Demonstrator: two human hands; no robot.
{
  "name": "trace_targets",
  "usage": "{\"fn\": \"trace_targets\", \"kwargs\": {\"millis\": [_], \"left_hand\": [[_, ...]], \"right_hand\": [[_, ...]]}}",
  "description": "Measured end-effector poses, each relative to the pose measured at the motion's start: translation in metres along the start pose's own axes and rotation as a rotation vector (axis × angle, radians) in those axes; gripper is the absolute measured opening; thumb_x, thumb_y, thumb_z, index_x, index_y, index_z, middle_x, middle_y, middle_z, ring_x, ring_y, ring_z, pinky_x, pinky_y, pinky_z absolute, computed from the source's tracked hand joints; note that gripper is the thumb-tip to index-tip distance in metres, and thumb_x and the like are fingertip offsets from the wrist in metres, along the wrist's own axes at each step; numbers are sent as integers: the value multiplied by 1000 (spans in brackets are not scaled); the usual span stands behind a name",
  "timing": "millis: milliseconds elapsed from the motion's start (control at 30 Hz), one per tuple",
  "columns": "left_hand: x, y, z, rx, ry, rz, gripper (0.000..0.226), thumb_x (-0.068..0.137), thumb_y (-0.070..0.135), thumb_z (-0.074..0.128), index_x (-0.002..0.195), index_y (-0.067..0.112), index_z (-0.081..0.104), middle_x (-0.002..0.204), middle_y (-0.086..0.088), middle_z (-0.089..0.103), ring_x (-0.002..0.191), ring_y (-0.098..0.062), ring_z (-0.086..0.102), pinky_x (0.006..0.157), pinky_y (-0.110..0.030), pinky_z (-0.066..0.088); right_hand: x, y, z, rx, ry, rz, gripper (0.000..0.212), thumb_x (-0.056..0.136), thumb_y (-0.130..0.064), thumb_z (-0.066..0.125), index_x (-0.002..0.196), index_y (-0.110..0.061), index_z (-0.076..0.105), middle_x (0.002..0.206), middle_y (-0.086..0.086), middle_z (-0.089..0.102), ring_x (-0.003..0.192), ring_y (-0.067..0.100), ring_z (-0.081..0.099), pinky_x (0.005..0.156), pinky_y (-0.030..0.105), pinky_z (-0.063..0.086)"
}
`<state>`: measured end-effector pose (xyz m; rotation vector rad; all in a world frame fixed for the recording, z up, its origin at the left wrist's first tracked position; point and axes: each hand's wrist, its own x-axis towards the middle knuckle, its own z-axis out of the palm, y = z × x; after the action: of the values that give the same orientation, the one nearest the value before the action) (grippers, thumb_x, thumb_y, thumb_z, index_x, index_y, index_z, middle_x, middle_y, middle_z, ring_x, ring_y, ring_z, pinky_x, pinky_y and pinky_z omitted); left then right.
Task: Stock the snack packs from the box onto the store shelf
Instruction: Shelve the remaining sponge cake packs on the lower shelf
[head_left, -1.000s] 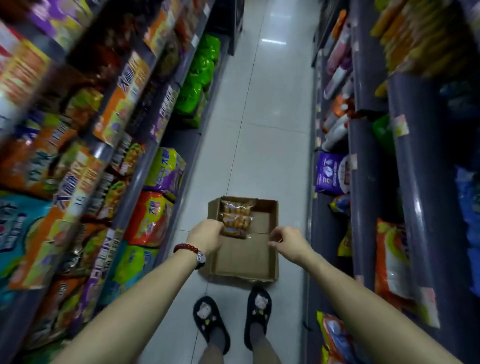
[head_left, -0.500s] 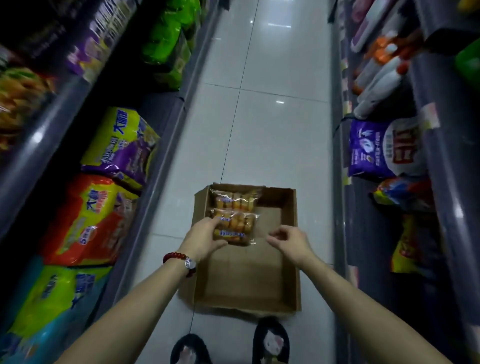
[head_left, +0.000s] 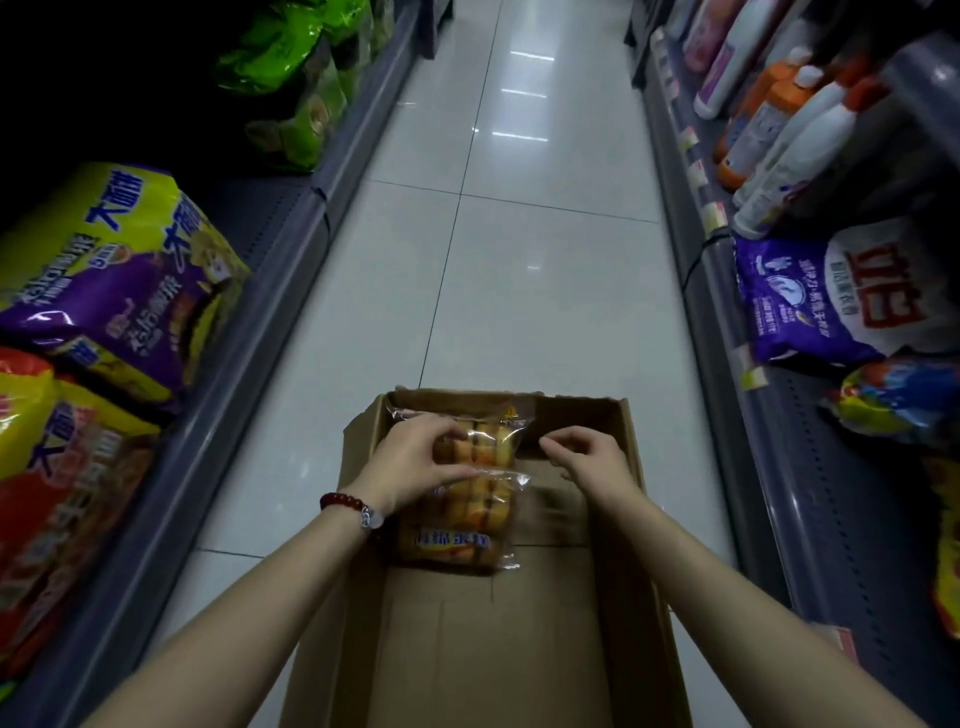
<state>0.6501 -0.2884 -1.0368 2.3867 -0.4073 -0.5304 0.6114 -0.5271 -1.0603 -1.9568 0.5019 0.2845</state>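
Left fingers (head_left: 457, 431) curl over the far pack (head_left: 485, 441), thumb along its near edge, so the left hand (head_left: 415, 462) is grasping it. A red bead bracelet (head_left: 345, 506) sits on that wrist. The right hand (head_left: 589, 457) hovers just beside the pack, its fingers curled loosely and holding nothing. A second pack (head_left: 457, 530) lies nearer, partly under the first. Both sit in the far left part of the open box (head_left: 519, 649), which rests on the tiled floor (head_left: 519, 286) between two shelves. Big snack bags (head_left: 104, 270) fill the left shelf (head_left: 218, 384); bottles (head_left: 789, 140) line the right.
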Motion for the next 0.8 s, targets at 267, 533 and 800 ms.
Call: {"fn": "trace_targets", "kwargs": {"millis": [267,533,800], "left_hand": [[-3,-26,-6,217,-100,33,52,71,51,74,116,27,61,116,9,60,107,-10,55,91,-33,50],[-20,-26,0,207,-82,26,29,88,32,62,116,30,66,115,10,66,107,-9,60,93,-29,51],[-42,-26,7,-14,57,-31,18,81,30,70,98,26,75,103,11,70,100,-4,60,88,-20,50]], "right_hand": [[9,6,13,210,-46,27,48,82,-34,71,124,-15,59,113,-1,64,110,16,60,97,39,51],[20,-2,41,304,-95,26,46,82,-25,73,124,-16,57,119,3,61,109,18,59,84,28,52],[14,6,46,353,-107,-37,10,89,-6,64,97,-2,59,91,7,65,83,16,65,61,19,54]]}}
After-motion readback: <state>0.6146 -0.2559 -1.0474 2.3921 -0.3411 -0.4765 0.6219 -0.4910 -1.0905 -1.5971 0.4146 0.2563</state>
